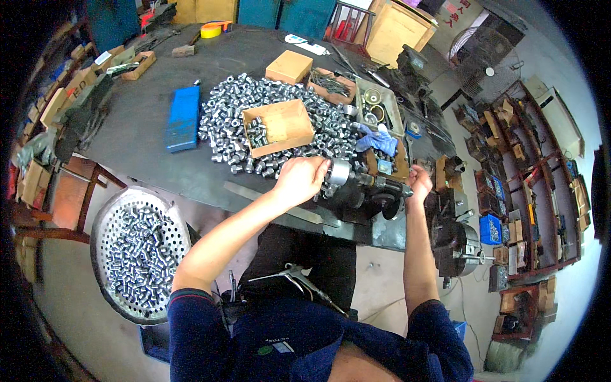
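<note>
Silvery cylinder (340,172), bright blue case (183,119)

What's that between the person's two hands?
In the head view, a dark machine with a round silver part lies between the left hand and right hand.

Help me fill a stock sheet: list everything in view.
Wide flat table: one, dark grey, centre.
Round perforated metal pan: one, grey, lower left.
Open cardboard box: one, tan, table's middle.
Smaller cardboard box: one, tan, just beyond.
Long rectangular box: one, blue, left of these.
Small metal pieces: uncountable, silver, on table, in pan, in open box.
Metal bench device: one, dark and silver, between hands.
Metal blow gun: one, silver, lower centre.
Round wire fan: one, dark, upper right.
Anything else: too cluttered to itemise.
Left hand: one, bare, at device's cylindrical end.
Right hand: one, bare, at device's opposite end.
</note>
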### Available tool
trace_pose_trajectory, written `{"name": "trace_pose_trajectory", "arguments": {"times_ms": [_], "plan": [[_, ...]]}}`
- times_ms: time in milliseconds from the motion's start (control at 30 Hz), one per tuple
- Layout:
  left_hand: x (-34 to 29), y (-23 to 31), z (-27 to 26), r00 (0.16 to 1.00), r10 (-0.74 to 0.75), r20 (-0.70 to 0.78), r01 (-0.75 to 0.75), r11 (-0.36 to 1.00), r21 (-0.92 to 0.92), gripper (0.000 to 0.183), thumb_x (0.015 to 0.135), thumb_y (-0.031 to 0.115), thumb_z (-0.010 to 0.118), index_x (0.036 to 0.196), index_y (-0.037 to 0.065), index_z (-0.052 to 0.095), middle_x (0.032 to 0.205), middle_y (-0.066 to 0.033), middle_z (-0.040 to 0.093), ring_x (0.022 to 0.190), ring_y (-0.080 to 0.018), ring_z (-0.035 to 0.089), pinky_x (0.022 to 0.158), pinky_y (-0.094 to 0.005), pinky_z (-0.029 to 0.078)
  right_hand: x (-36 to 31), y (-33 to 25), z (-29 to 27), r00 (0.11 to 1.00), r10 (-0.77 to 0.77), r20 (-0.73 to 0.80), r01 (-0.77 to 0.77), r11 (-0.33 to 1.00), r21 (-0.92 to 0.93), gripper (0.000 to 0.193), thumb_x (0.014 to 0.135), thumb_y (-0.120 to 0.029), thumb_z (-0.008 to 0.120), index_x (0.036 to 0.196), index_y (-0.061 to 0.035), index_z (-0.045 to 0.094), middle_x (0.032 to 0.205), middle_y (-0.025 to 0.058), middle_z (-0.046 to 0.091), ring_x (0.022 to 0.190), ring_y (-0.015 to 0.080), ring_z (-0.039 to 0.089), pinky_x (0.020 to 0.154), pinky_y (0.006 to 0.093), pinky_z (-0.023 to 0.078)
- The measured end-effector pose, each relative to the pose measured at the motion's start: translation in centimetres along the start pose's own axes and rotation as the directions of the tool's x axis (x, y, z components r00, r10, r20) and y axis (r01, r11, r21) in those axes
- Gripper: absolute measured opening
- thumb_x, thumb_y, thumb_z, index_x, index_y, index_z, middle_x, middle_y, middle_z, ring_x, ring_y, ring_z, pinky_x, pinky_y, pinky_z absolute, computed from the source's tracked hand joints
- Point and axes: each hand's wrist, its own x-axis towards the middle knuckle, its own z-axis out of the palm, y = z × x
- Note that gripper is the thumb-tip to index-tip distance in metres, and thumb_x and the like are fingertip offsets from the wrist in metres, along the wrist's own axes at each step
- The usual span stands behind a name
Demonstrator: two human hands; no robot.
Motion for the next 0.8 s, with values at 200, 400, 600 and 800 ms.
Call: {"name": "trace_pose_trajectory", "arguments": {"times_ms": [200, 400, 600, 800], "plan": [[-0.2, 0.0, -0.1, 0.999, 0.038, -0.016, -0.037, 0.996, 0.087, 0.029, 0.084, 0.023, 0.041, 0.066, 0.002, 0.048, 0.058, -0.0173, 0.051, 0.058, -0.0370, 0.052, 0.054, -0.0459, 0.040, -5.5, 5.0, -3.1, 0.972, 0.186, -0.144, -0.157, 0.969, 0.191, 0.018, 0.077, -0.015, 0.049, 0.082, 0.0013, 0.056, 0.062, -0.0002, 0.048, 0.042, 0.0069, 0.037, 0.037, 0.0193, 0.028], [-0.1, -0.4, 0.9, 0.997, 0.037, -0.064, -0.034, 0.999, 0.037, 0.030, 0.085, 0.022, 0.041, 0.064, 0.001, 0.047, 0.057, -0.0184, 0.050, 0.057, -0.0369, 0.052, 0.054, -0.0460, 0.039, -8.9, 2.6, -5.6, 0.970, 0.243, 0.020, -0.242, 0.947, 0.210, 0.019, 0.079, -0.017, 0.042, 0.085, -0.0010, 0.051, 0.060, -0.0010, 0.044, 0.039, 0.0050, 0.029, 0.032, 0.0179, 0.019], [0.3, -0.1, 0.6, 1.000, -0.014, -0.004, 0.014, 0.999, 0.042, 0.030, 0.084, 0.023, 0.042, 0.064, 0.001, 0.048, 0.054, -0.0190, 0.050, 0.056, -0.0376, 0.051, 0.052, -0.0460, 0.039, 0.1, 8.1, -4.9, 0.997, -0.077, -0.024, 0.079, 0.995, 0.061, 0.019, 0.077, -0.014, 0.046, 0.081, 0.0003, 0.057, 0.063, 0.0010, 0.051, 0.047, 0.0105, 0.043, 0.044, 0.0195, 0.035], [0.2, -0.6, -0.3, 0.999, -0.037, -0.008, 0.037, 0.999, 0.023, 0.033, 0.083, 0.024, 0.044, 0.062, 0.000, 0.050, 0.055, -0.0191, 0.050, 0.056, -0.0371, 0.052, 0.052, -0.0452, 0.038, -3.0, -3.2, 1.2, 0.983, -0.170, 0.072, 0.156, 0.973, 0.171, 0.018, 0.081, -0.012, 0.043, 0.082, 0.0010, 0.055, 0.059, -0.0015, 0.045, 0.046, 0.0052, 0.037, 0.040, 0.0190, 0.029]]}}
